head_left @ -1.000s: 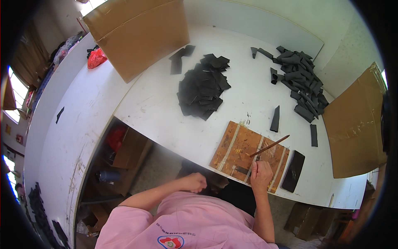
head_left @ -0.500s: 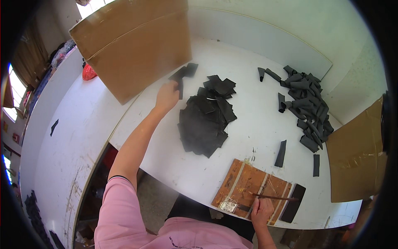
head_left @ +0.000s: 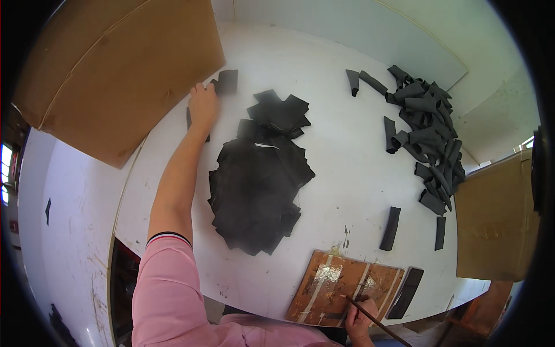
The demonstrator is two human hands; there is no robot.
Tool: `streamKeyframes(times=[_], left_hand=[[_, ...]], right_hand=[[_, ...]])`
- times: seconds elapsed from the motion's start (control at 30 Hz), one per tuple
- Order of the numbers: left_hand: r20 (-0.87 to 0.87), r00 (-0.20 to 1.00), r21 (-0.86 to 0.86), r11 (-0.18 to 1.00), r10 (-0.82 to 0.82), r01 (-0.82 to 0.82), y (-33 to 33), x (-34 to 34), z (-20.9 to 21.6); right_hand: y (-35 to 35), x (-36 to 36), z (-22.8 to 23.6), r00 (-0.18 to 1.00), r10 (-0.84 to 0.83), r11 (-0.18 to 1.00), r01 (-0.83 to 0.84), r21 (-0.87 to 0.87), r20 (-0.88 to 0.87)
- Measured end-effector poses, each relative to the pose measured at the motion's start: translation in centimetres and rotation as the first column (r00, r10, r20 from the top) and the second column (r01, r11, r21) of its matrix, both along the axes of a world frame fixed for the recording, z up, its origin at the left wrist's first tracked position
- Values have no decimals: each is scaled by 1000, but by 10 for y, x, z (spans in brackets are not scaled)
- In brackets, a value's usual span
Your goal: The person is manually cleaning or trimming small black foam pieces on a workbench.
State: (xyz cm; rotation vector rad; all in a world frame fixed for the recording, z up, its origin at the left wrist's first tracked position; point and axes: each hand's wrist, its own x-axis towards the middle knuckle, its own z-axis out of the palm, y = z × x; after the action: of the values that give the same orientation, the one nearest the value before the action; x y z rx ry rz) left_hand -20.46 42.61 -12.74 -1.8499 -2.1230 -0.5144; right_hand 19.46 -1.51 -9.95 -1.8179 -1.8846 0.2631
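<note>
My left hand (head_left: 204, 109) reaches far left, beside the big cardboard box, with its fingers closed at a flat black piece (head_left: 228, 82). More dark strip shows under the wrist, partly hidden. Low on the right, my right hand (head_left: 359, 320) grips a thin brown stick (head_left: 373, 320), slanted over a worn wooden board (head_left: 309, 283) with strips of clear tape. Between the hands lies a broad heap of overlapping flat black pieces (head_left: 254, 191), with a smaller bunch (head_left: 280, 113) at its far end.
A large cardboard box (head_left: 127, 75) stands at the far left. Rolled black tubes (head_left: 428, 127) are piled at the right, with single tubes (head_left: 391, 229) nearer. A dark block (head_left: 405, 293) lies beside the board. Another cardboard box (head_left: 491, 225) stands at the right edge.
The view has shifted, so the heap appears lower and larger. My left hand stays at the black pieces by the box. The stick in my right hand has swung, its outer end now toward me.
</note>
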Motion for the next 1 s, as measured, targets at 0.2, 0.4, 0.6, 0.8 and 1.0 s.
streamKeyframes(times=[0.2, 0.4, 0.6, 0.8, 1.0], left_hand=[[116, 993, 68, 997, -35, 28, 11, -13, -2], [285, 760, -50, 783, -584, 620, -18, 81, 51], [209, 818, -154, 808, -537, 569, -51, 124, 49], [47, 823, -220, 798, -567, 562, -49, 143, 41], [-60, 780, -305, 756, -623, 580, -27, 142, 38]], right_hand=[[4, -4, 4, 1000, 15, 999, -15, 37, -9], [2, -3, 5, 1000, -5, 1000, 5, 19, 3], [4, -2, 3, 999, 5, 998, -3, 69, -32], [5, -2, 5, 995, -8, 998, 14, 66, -97], [1, 4, 0, 998, 6, 998, -1, 69, -69]])
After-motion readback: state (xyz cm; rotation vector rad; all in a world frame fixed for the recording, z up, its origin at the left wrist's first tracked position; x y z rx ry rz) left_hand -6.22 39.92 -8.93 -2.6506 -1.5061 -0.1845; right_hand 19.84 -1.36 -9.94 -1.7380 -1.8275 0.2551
